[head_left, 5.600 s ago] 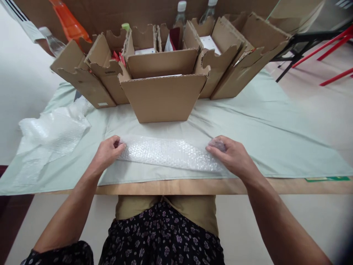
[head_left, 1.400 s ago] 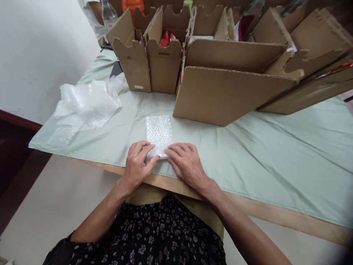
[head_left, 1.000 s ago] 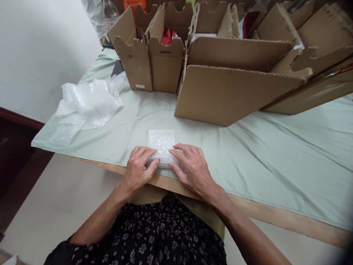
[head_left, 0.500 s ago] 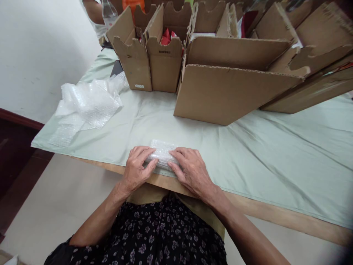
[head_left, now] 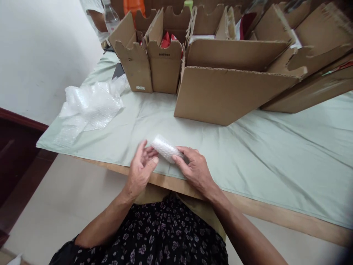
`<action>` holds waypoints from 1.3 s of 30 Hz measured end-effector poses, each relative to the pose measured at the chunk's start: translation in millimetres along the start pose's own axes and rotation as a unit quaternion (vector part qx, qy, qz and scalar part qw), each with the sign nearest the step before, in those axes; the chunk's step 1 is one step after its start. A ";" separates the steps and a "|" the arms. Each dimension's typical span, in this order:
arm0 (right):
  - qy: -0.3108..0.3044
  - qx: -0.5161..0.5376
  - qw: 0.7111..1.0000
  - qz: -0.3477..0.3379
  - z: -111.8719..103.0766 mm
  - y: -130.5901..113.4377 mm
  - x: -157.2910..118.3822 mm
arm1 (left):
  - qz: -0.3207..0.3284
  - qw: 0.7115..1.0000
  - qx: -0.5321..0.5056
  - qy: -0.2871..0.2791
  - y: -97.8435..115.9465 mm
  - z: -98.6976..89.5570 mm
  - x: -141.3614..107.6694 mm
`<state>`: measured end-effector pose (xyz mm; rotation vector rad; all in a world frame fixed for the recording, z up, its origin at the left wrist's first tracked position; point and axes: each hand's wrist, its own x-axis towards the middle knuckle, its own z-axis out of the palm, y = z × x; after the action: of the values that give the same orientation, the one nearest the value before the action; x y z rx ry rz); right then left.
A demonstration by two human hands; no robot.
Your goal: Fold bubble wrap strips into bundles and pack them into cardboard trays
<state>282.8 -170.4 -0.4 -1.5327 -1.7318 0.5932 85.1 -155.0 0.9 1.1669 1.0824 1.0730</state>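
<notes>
A small bundle of clear bubble wrap (head_left: 166, 148) is tilted above the near part of the pale green cloth. My right hand (head_left: 194, 167) grips its right end between thumb and fingers. At the bundle's left end is my left hand (head_left: 142, 167), with its fingers apart, slightly blurred, and its palm turned toward the bundle. What lies inside the wrap cannot be made out.
Loose bubble wrap (head_left: 92, 106) lies on the cloth (head_left: 143, 110) at the left. Cardboard boxes (head_left: 231, 94) stand along the back, some holding red packets. Behind them at the back left are a clear bottle (head_left: 110, 18), an orange container (head_left: 134, 6) and a person's arm (head_left: 97, 20).
My left hand has let go of the bundle and opened. The bundle, held in my right hand, has turned, with its left end now pointing up and away.
</notes>
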 end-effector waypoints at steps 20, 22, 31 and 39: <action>-0.101 0.182 0.977 0.048 -51.1 -1.0 -19.2 | 0.051 0.953 0.234 -0.184 2.4 33.1 -17.2; -0.117 0.199 0.971 0.057 -52.0 1.2 -17.9 | 0.087 0.939 0.270 -0.193 -1.0 35.6 -16.3; -0.203 0.282 0.934 0.086 -68.3 20.3 -16.4 | 0.194 0.872 0.339 -0.296 3.0 37.6 -0.3; -0.198 0.252 0.945 0.070 -103.0 26.0 -22.8 | 0.235 0.812 0.346 -0.407 30.2 41.7 29.1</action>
<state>379.2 -201.1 39.1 -1.2256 -1.5815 1.3778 128.7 -129.9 32.0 2.2990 0.4678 0.3694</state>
